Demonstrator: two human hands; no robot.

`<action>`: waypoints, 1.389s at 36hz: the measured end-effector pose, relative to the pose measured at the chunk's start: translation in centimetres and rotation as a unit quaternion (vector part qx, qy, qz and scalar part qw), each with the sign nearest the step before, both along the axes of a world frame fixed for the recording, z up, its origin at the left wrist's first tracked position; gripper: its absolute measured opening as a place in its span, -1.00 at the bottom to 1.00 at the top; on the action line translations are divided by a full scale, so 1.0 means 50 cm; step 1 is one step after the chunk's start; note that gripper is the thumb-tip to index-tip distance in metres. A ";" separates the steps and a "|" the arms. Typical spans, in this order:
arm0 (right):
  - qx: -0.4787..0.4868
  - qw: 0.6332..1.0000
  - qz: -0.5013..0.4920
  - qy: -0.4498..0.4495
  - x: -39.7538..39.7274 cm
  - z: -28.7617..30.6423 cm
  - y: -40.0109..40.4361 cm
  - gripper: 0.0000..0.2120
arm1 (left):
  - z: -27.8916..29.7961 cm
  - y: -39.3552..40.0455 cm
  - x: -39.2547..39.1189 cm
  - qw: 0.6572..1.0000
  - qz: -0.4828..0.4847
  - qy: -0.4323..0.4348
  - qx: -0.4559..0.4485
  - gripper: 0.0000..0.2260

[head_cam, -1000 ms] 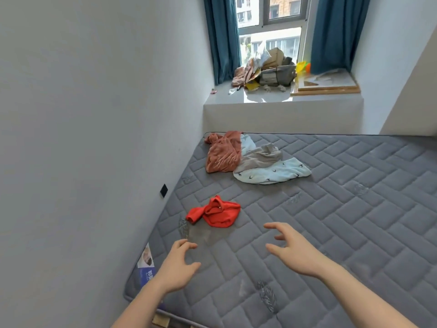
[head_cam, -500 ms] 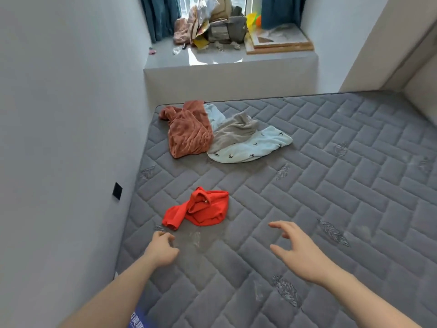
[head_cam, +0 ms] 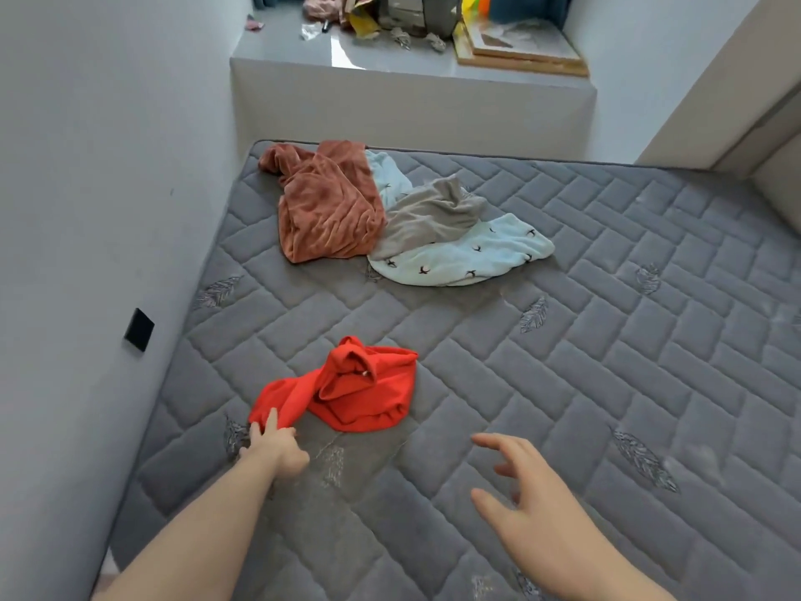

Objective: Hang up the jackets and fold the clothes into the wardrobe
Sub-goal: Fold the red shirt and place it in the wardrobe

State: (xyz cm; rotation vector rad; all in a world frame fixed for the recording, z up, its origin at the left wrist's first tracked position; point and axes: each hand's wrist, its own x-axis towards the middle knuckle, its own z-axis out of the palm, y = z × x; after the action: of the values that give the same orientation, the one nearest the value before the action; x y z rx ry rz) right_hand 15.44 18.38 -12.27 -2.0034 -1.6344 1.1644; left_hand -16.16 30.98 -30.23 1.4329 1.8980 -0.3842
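The red garment (head_cam: 359, 386) is crumpled on the mattress (head_cam: 563, 362); its near corner is touched by the left hand (head_cam: 275, 448), grip unclear. The right hand (head_cam: 526, 509) is held spread and empty above the mattress.

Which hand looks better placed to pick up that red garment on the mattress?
The left hand: its fingers already touch the near corner of the red garment. The right hand hovers open over the bare mattress, apart from it.
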 end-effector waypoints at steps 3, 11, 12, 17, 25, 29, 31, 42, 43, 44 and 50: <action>-0.013 1.000 -0.019 0.005 -0.001 -0.007 -0.025 -0.52 | 0.005 0.002 0.004 0.998 0.016 -0.025 0.057 -0.52; -0.032 0.996 -0.075 0.023 -0.015 0.097 -0.108 -0.44 | 0.369 -0.038 0.054 0.888 0.072 -0.296 0.345 -0.78; -0.025 0.996 -0.077 0.031 -0.021 0.119 -0.115 -0.39 | 0.432 -0.049 0.064 0.871 0.049 -0.331 0.359 -0.75; 0.010 0.991 -0.116 0.061 -0.052 0.207 -0.166 -0.23 | 0.737 -0.111 0.107 0.804 0.021 -0.461 0.374 -0.76; 0.032 0.990 -0.038 0.131 -0.107 0.346 -0.243 0.09 | 1.058 -0.243 0.179 0.732 -0.051 -0.580 0.353 -0.80; 0.107 0.985 -0.069 0.119 -0.123 0.410 -0.274 -0.46 | 1.163 -0.282 0.203 0.714 -0.050 -0.593 0.369 -0.80; 0.135 0.978 -0.101 0.126 -0.119 0.450 -0.279 -0.75 | 1.201 -0.292 0.207 0.713 -0.043 -0.602 0.357 -0.84; 0.222 0.954 -0.007 0.200 -0.139 0.629 -0.327 -0.19 | 1.224 -0.353 0.150 0.756 -0.030 -0.595 0.270 -0.48; 0.251 0.950 -0.029 0.186 -0.140 0.634 -0.324 -0.26 | 1.222 -0.362 0.146 0.749 -0.027 -0.616 0.244 -0.42; 0.274 0.943 -0.053 0.180 -0.140 0.639 -0.319 -0.36 | 1.219 -0.370 0.143 0.745 -0.026 -0.626 0.228 -0.37; 0.362 0.918 -0.102 0.125 -0.134 0.682 -0.299 -0.74 | 1.197 -0.394 0.112 0.775 -0.165 -0.407 0.455 -0.53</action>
State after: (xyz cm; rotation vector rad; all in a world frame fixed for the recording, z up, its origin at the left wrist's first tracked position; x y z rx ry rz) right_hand 8.72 3.41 21.84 -1.4316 -1.3997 0.5748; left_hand -10.55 11.26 29.64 2.0568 1.0624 1.0259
